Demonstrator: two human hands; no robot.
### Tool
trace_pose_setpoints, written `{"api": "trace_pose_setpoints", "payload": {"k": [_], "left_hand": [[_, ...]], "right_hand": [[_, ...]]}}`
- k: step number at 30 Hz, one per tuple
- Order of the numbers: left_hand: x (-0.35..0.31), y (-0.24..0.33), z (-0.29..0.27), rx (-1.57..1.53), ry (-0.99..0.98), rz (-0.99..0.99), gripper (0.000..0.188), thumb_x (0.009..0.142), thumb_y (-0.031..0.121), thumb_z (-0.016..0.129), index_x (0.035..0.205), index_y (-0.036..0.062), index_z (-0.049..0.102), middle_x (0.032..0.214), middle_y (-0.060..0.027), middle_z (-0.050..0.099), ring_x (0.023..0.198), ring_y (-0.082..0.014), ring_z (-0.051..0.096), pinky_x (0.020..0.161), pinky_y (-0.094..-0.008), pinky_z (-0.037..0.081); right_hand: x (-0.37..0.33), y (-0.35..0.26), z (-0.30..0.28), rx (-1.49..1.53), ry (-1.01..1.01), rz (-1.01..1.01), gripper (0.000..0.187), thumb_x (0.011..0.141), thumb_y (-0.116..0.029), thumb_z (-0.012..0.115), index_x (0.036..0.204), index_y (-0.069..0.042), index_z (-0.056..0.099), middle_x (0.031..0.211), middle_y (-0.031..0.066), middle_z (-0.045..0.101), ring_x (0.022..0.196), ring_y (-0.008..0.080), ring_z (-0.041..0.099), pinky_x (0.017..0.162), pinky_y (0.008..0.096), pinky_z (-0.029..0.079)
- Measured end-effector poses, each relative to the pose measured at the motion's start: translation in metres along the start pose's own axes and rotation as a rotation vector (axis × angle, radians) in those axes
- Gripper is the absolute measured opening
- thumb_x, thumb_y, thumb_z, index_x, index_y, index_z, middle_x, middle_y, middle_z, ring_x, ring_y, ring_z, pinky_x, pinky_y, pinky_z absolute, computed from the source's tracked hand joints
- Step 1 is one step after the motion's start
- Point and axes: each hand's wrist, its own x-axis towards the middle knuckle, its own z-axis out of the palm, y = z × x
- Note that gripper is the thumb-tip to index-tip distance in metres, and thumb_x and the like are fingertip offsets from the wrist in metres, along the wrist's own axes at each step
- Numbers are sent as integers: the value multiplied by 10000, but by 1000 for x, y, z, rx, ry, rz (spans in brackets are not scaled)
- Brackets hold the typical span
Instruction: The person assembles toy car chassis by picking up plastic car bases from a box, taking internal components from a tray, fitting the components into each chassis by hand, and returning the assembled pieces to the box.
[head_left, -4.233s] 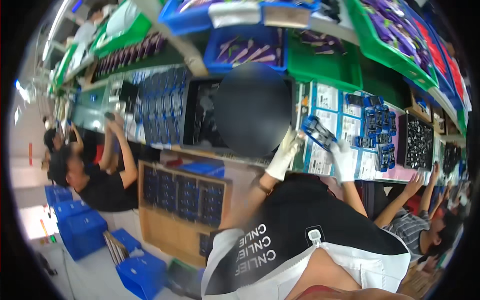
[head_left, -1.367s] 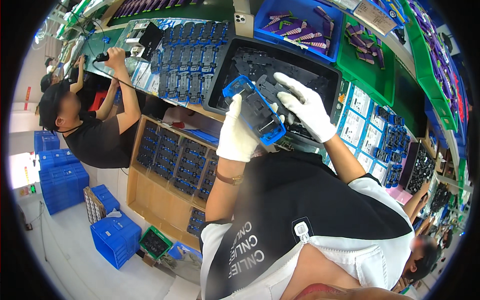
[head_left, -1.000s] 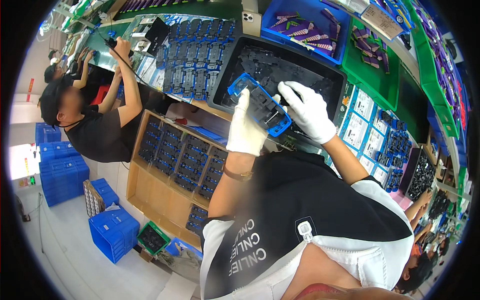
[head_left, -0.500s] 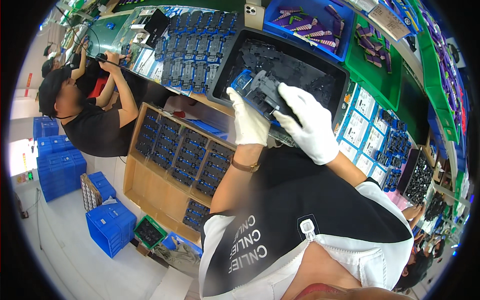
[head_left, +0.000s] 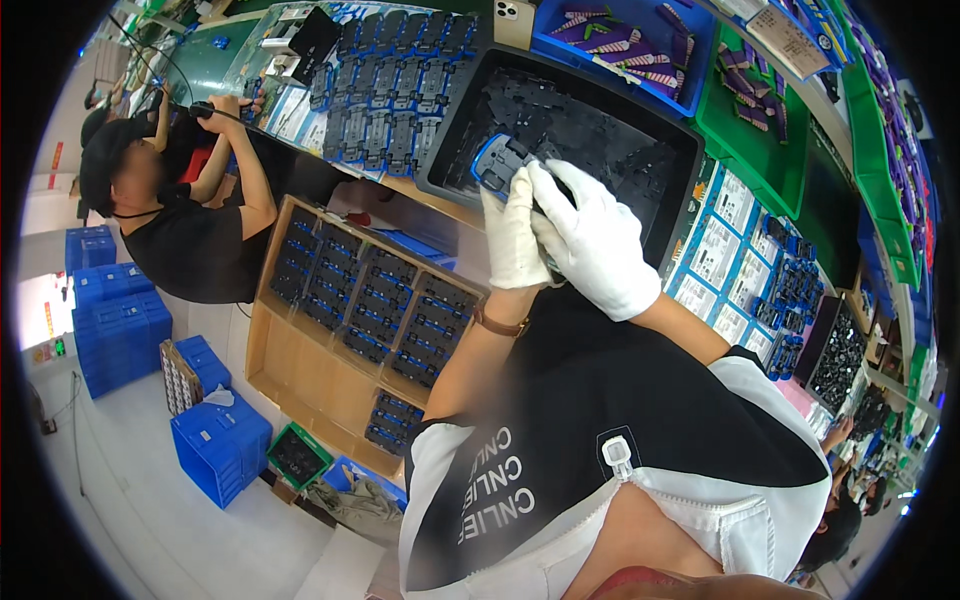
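Observation:
A blue-edged black toy car chassis [head_left: 497, 166] is held between my two white-gloved hands over the near edge of a black bin [head_left: 683, 205]. My left hand [head_left: 514, 238] closes round its near left side, thumb and fingers upward. My right hand [head_left: 600, 243] wraps the other side, its fingers pressed on the black face close to the left thumb. The chassis's near half is hidden by the gloves. Flat black plastic parts [head_left: 600, 135] cover the floor of the bin.
Rows of similar chassis [head_left: 395, 85] lie left of the bin. More fill a divided cardboard box [head_left: 300, 350] at lower left. A blue bin [head_left: 700, 60] and green tray [head_left: 745, 150] hold purple pieces. A phone [head_left: 512, 22] stands behind. A co-worker [head_left: 190, 230] works at left.
The black part and the blue-edged part, tilted and partly apart before, now sit flush together. My hands have come closer together and press on the chassis, the left having shifted right.

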Motion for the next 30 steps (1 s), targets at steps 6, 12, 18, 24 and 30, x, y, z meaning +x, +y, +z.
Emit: {"api": "trace_pose_setpoints", "payload": {"k": [6,12,18,24,30], "left_hand": [[9,13,0,-136,9,86,294,966,208,524,1215,56,486,1138,-129,596,1018,-292,606,890,-433,508],[9,7,0,-180,-40,99,308,942,192,557,1205,44,495,1142,-138,596,1027,-305,607,891,-453,519],[10,4,1,-124,-48,142,331,953,173,546,1243,44,451,1140,-143,600,1016,-303,617,865,-455,540],[11,4,0,-63,-49,170,341,962,185,536,1253,33,442,1145,-139,598,1018,-297,620,868,-448,536],[15,3,-5,241,138,-8,491,963,302,547,1302,-23,403,1212,-127,539,1063,-199,546,908,-338,468]], "right_hand": [[-14,27,15,563,14,224,440,885,-248,618,1262,-40,524,1177,162,559,1036,277,594,873,343,489],[-16,29,19,1550,-336,781,516,888,-292,654,1268,19,499,1080,93,609,902,132,619,776,267,525],[-19,28,30,1345,-238,762,493,855,-254,693,1234,13,527,1056,92,626,852,107,621,752,246,515],[-18,25,27,1367,-212,812,483,841,-255,703,1211,11,544,1031,92,635,859,119,614,778,271,499],[-23,31,48,1175,-162,823,512,857,-261,680,1249,17,505,898,93,654,778,98,624,694,252,509]]}}
